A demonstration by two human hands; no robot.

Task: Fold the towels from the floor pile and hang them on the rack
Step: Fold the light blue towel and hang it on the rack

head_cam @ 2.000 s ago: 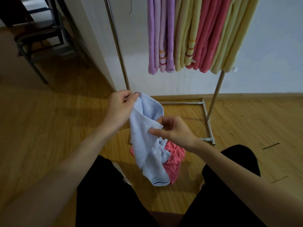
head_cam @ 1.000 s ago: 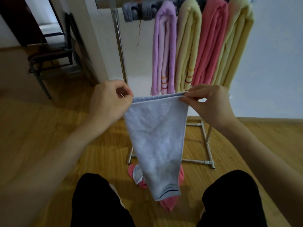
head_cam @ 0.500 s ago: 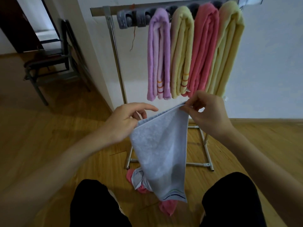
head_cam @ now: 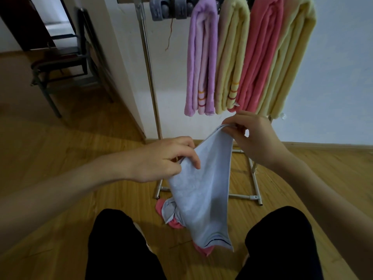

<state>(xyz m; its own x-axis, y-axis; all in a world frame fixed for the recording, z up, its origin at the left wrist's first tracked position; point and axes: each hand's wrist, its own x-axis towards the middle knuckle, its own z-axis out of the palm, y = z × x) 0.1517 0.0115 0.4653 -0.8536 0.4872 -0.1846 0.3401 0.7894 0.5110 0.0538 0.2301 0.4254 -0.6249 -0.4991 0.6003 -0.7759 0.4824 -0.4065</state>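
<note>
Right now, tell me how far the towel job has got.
Done: four folded towels hang on the rack: a purple towel, a yellow towel, a pink towel and another yellow one. In hand: the light blue towel, its top edge pinched by the left hand and right hand, fold unfinished. Left: the floor pile shows pink and pale cloth.

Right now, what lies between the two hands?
In the head view, only the light blue towel: its top edge runs slanted from the left hand up to the right hand, both pinching it.
</note>
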